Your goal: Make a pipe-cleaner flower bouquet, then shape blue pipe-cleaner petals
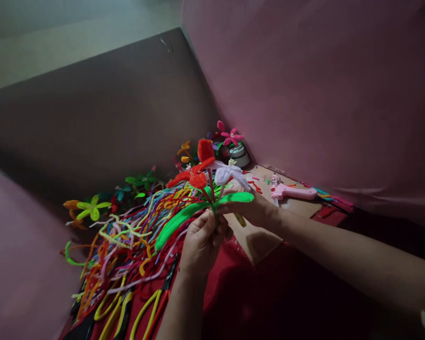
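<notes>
My left hand (201, 241) is closed around the stems of a pipe-cleaner bouquet held above the table. The bouquet has a red flower (198, 177), a white flower (228, 174) and long bright green leaves (184, 215). My right hand (257, 208) reaches in from the right and pinches the right green leaf (237, 197) just under the white flower. Both hands sit over a loose pile of coloured pipe cleaners (127, 241).
A pink glue gun (292, 191) lies on a brown cardboard sheet (258, 241) on the red table cover (269, 293). Finished pipe-cleaner flowers (92, 208) lie at the left and a pink flower (231, 136) at the back corner near a small jar (240, 155). Yellow-handled pliers (152, 302) lie near me. Pink walls enclose the corner.
</notes>
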Demonstrator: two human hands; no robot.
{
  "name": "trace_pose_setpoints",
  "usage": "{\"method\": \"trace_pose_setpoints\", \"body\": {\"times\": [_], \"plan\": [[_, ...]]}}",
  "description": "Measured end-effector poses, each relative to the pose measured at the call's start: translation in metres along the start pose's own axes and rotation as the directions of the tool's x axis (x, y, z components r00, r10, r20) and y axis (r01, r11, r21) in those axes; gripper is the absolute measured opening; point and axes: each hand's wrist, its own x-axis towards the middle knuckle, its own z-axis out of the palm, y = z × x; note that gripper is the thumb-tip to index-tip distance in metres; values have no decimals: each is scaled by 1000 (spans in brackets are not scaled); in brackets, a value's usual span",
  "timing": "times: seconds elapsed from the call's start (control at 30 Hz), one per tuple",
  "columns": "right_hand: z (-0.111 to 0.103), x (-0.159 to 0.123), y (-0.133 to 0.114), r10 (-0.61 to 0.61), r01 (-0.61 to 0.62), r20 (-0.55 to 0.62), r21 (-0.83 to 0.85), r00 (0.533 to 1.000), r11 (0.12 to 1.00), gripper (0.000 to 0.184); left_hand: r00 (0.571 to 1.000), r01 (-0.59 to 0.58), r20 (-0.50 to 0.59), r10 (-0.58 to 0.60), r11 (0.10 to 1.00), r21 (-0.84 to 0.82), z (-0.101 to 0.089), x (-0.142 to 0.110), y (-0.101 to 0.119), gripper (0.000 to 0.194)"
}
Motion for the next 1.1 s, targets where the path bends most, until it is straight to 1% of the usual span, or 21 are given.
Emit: {"method": "trace_pose_setpoints", "body": {"times": [0.07,0.13,0.2,0.3,0.37,0.4,0.53,0.6,0.67,0.77,0.87,1.0,1.1], "plan": [[5,0,0,11,-13,-64,-30,998,999,22,989,-66,-111,93,972,225,-3,1,0,27],[10,2,-2,17,-19,-64,-22,998,1000,28,965,-95,-191,180,917,387,-5,2,0,27],[15,5,-5,26,-26,-47,2,999,1000,32,945,-114,-228,236,888,445,-7,2,3,26],[22,12,-7,-4,4,5,-4,1000,1000,31,932,-152,-226,282,872,464,-11,1,8,26],[25,18,-7,-36,38,51,-29,998,999,27,933,-171,-211,290,877,449,-15,1,12,26],[26,20,-7,-39,42,65,-43,997,998,25,935,-180,-209,285,892,414,-17,1,14,26],[29,29,-13,-16,26,99,-95,995,995,20,955,-190,-201,219,970,152,-20,1,19,24],[29,32,-16,8,7,141,-102,990,995,16,958,-194,-209,199,980,42,-19,1,20,24],[28,34,-17,35,-16,189,-105,981,994,17,949,-215,-238,205,976,-16,-18,1,21,22],[26,36,-15,45,-29,233,-72,971,997,25,934,-229,-284,215,973,-15,-18,0,22,21],[24,36,-13,48,-38,252,-47,967,998,19,934,-218,-293,206,976,-8,-21,0,21,22],[22,38,-18,62,-47,182,-87,981,995,14,930,-223,-299,215,975,7,-21,2,19,25],[20,40,-20,97,-80,182,-96,979,992,10,929,-211,-307,206,977,17,-21,3,18,29]]}}
